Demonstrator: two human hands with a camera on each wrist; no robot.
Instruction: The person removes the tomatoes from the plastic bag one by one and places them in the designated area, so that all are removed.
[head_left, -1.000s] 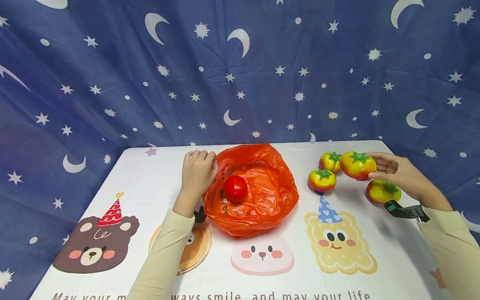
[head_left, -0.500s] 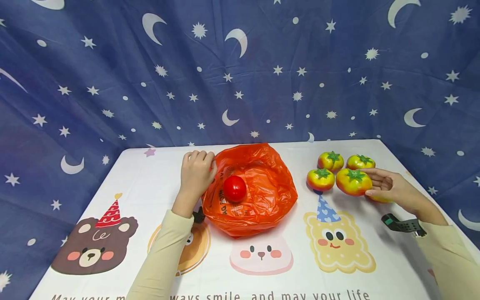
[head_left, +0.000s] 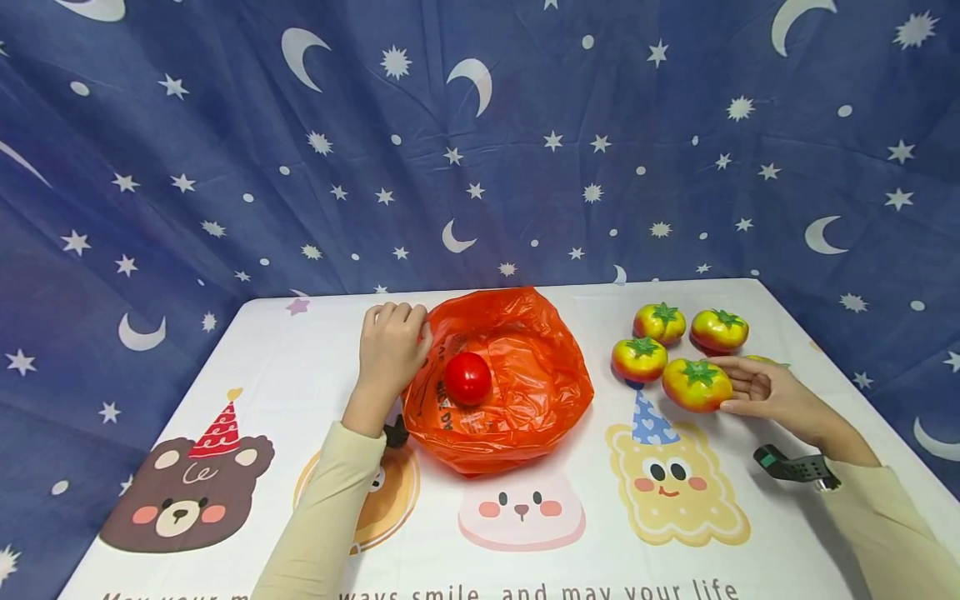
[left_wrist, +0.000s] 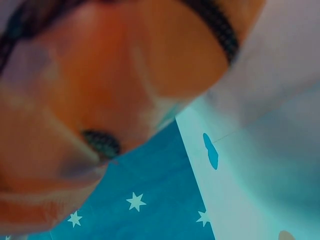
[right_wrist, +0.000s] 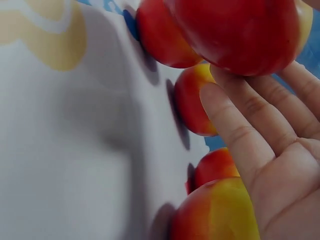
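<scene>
An orange-red plastic bag (head_left: 536, 392) stands wide-mouthed in the middle of the table, with a glossy round red thing (head_left: 468, 379) inside it. My left hand (head_left: 392, 350) grips the bag's left rim with curled fingers; the bag's plastic (left_wrist: 115, 75) fills much of the left wrist view, blurred. On the right, my right hand (head_left: 780, 396) holds a yellow-red toy tomato (head_left: 696, 385) with a green leafy top between thumb and fingertips. In the right wrist view that tomato (right_wrist: 240, 35) is raised off the tablecloth, its upper part cut off by the frame.
Several more toy tomatoes lie at the right: a front-left one (head_left: 639, 358), a back-left one (head_left: 660, 323), a back one (head_left: 718, 331), and one mostly hidden behind my right hand. A white tablecloth (head_left: 315, 333) with cartoon prints meets a starry blue curtain (head_left: 525, 200) behind.
My right hand has moved nearer and slightly left with the toy tomato, uncovering the back tomato. My left hand and the bag have stayed in place.
</scene>
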